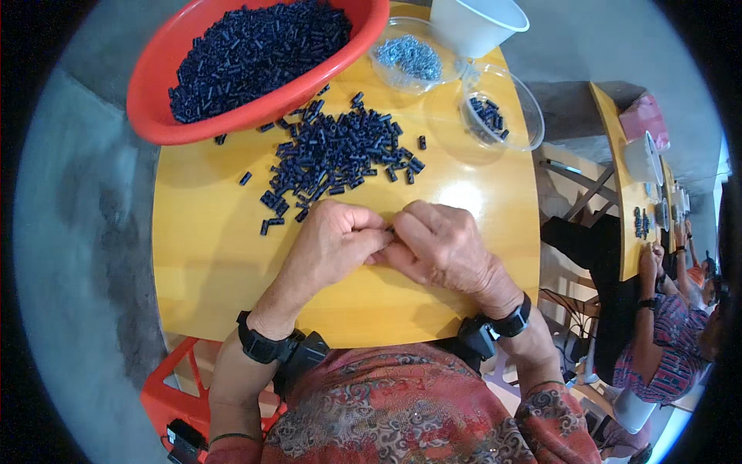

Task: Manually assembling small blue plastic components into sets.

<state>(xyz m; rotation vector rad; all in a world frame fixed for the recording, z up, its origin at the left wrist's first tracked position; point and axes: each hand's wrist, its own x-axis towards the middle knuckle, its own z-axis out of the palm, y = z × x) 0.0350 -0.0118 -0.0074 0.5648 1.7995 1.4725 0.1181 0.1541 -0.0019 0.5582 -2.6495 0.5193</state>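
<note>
Over the near middle of the yellow table, my left hand (340,241) and my right hand (442,243) meet with their fingertips pinched together. A bit of something dark shows between the fingers, but most of it is hidden and its kind cannot be made out. Just beyond my hands lies a loose heap of short black plastic tube-like pieces (332,155), some scattered singly around it. A large red basin (267,112) at the far left is filled with many more of the same pieces.
Beyond the heap, a clear bowl (384,76) holds small shiny metal parts. Beside it stand a white tub (483,19) and a clear bowl (533,116) with some black pieces. A red stool (174,387) is at lower left. At right, people work at another yellow table (630,232).
</note>
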